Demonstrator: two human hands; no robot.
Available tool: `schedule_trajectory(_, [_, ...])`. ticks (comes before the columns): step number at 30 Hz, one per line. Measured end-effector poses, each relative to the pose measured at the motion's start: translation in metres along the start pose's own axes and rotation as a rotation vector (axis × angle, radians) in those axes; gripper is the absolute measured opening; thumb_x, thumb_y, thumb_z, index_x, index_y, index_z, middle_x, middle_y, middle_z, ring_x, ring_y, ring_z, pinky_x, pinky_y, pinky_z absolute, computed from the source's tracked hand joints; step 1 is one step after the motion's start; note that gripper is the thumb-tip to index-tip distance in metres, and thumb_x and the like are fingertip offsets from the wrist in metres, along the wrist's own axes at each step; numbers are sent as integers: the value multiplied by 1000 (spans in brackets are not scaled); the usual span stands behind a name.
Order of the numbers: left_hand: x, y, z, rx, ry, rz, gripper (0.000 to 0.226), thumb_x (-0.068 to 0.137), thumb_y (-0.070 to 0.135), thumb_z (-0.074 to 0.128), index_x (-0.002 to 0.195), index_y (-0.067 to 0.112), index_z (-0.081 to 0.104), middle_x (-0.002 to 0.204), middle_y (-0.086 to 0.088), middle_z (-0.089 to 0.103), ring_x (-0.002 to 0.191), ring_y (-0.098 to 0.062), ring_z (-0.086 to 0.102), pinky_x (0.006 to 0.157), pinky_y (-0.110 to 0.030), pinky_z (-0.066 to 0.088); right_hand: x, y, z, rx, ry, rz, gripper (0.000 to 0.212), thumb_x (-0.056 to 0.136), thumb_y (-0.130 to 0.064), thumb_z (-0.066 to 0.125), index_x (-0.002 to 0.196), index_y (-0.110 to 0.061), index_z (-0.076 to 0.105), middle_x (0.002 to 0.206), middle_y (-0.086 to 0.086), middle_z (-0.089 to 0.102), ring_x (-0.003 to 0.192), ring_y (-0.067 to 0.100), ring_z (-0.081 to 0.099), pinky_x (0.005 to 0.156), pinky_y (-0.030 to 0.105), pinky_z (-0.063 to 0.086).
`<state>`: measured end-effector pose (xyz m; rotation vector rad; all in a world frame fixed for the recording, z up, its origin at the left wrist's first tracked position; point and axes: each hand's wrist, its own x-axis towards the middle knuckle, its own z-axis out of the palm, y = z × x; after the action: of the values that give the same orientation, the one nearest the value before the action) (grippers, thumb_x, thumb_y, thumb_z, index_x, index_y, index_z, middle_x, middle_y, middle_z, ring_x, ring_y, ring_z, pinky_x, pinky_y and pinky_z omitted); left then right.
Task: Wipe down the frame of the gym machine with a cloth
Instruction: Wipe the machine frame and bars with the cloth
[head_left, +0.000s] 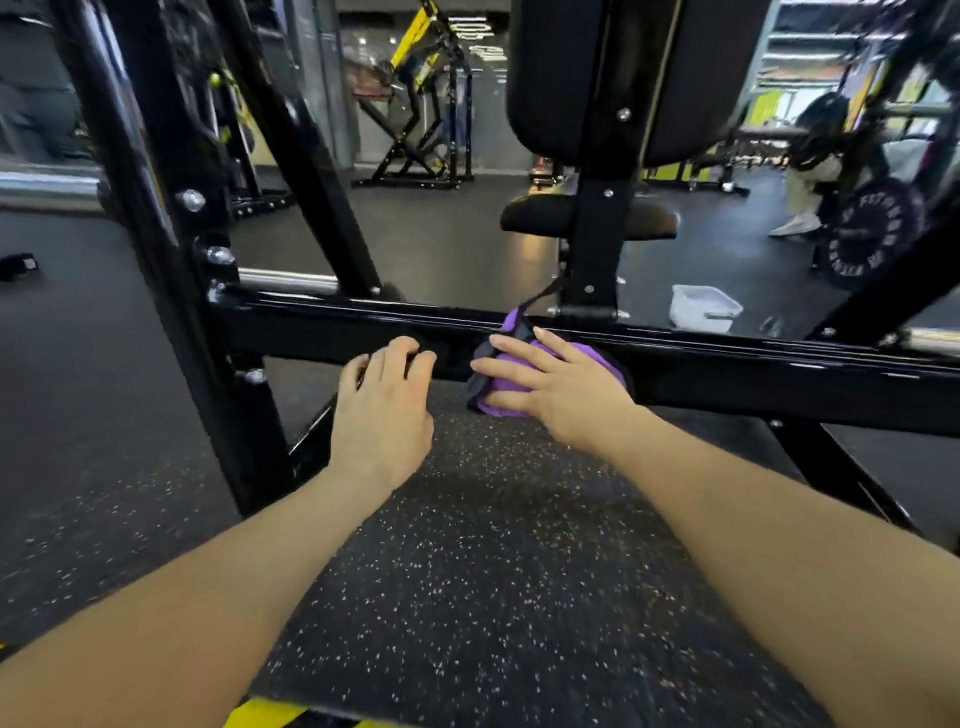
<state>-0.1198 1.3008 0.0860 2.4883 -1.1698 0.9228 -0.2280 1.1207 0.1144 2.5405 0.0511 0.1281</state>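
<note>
Right hand (561, 384) pressing purple cloth (506, 387) on frame bar (727, 364), white tub (704, 307) behind

My right hand (558, 382) lies flat over the cloth (501, 387), so I see only its purple folds at my fingertips and a dark edge at the left; its far side is covered. My left hand (382, 400) curls its fingertips onto the bar (727, 364), and I cannot tell whether they grip under it. The bar runs out of view at the right edge. The pad (613, 78) above is cut off by the top edge. A person (810, 171) at far right is blurred. The letters on the plate (867, 239) are too smeared to read. The tub (704, 307) behind the bar shows nothing of its contents.
</note>
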Motion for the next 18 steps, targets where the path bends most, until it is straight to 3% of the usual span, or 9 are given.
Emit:
schedule_trajectory(5, [9,83,4,-55,16,151,56,66,15,75,119,14,60,123,-6,54,109,-24,56,97,-42,41,-69,40,26,78,31,50,57,92,-13,48,143,-35,34,154,-16,-18,136,11,-28,105,36,-24])
schedule_trajectory(9, [9,137,6,-80,-11,218,57,67,15,75,122,14,59,125,-6,54,112,-23,55,99,-42,40,-125,70,50,86,72,125,73,88,-7,52,147,-39,24,146,-16,-26,135,14,-26,109,37,-16])
schedule_trajectory(12, [7,170,7,-82,-32,256,60,68,15,75,125,14,58,126,-5,53,114,-23,55,101,-43,39,-161,90,68,-2,153,143,91,76,-4,65,147,-42,22,153,-11,-10,143,20,-6,112,42,-1])
schedule_trajectory(15, [9,200,8,-95,-24,277,62,62,13,78,122,12,60,122,-7,56,110,-24,58,96,-43,43,-191,107,86,-79,253,162,93,56,-4,78,137,-38,47,152,-6,17,140,26,32,108,47,18])
schedule_trajectory(18, [9,235,8,-119,-23,316,61,62,11,77,121,12,61,121,-7,57,109,-24,58,95,-43,43,-222,123,103,-94,268,203,88,58,-2,76,135,-38,50,154,-8,18,143,24,24,113,42,12])
